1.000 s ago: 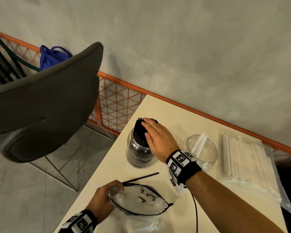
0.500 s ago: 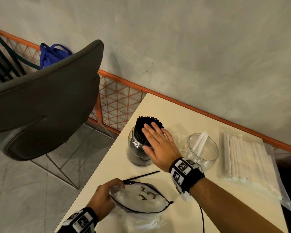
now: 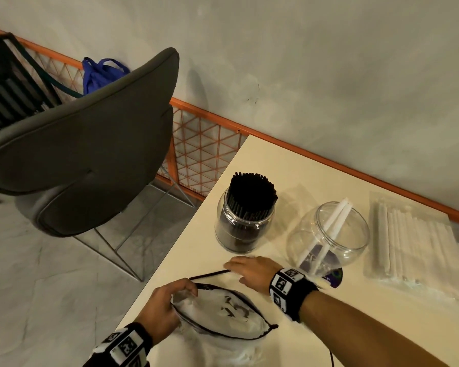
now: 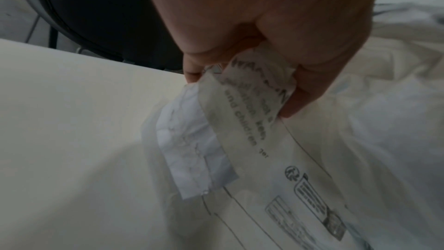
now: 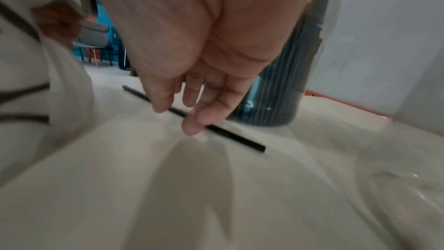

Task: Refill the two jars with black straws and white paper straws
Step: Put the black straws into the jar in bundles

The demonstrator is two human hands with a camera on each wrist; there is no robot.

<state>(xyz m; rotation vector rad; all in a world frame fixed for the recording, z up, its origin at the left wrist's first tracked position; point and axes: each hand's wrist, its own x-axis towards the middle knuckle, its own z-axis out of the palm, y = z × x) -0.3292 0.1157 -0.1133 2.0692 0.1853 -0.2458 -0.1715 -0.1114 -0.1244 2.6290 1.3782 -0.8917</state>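
Observation:
A glass jar point(image 3: 243, 229) packed with black straws point(image 3: 252, 192) stands on the cream table point(image 3: 289, 170). Beside it a clear jar point(image 3: 329, 234) holds two white paper straws point(image 3: 331, 226). One loose black straw point(image 3: 210, 274) point(image 5: 230, 134) lies in front of the jars. My right hand point(image 3: 245, 271) point(image 5: 177, 109) hovers low over it, fingers extended, fingertips point(image 5: 192, 128) at the straw. My left hand point(image 3: 164, 311) point(image 4: 242, 75) pinches the rim of a limp clear plastic bag point(image 3: 223, 316) point(image 4: 252, 140) with printed text.
A clear packet of white paper straws point(image 3: 414, 245) lies at the table's right. A grey chair point(image 3: 77, 154) stands left of the table, close to its edge. An orange rail point(image 3: 329, 162) runs along the wall behind. A blue bag point(image 3: 101, 72) hangs farther back.
My right hand has left the top of the black straws in the jar and come down toward me to the loose straw on the table. My left hand keeps its hold on the bag.

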